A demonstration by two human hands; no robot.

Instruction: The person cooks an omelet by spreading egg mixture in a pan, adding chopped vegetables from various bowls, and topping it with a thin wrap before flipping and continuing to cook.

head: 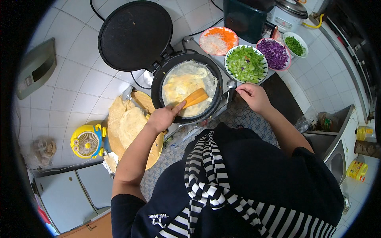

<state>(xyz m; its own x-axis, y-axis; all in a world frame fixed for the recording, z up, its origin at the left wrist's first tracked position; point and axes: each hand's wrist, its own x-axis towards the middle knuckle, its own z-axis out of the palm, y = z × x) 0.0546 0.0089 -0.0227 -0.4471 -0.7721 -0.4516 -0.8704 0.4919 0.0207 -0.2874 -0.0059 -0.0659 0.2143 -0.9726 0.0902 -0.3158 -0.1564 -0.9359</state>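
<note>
My left hand (166, 116) grips a flat wooden spatula (195, 98), its broad end pressed on a thin round flatbread (187, 81) spread with egg. The flatbread lies in the black lower plate of an electric griddle (219, 86), whose round lid (135, 35) stands raised at the upper left. To the right of the griddle, the thumb and forefinger of my right hand (254, 96) are pinched at a small metal spoon (231, 84). Its handle is mostly hidden by the fingers. Just above that hand is a plate of chopped lettuce (247, 67).
Plates of shredded carrot and white vegetable (218, 41) and purple cabbage (273, 54) stand behind, beside a bowl of chopped greens (294, 46). Left of the griddle, flatbreads (131, 125) and a ladle (128, 92) lie on a wooden board (156, 151). A yellow fan (87, 141) stands near it.
</note>
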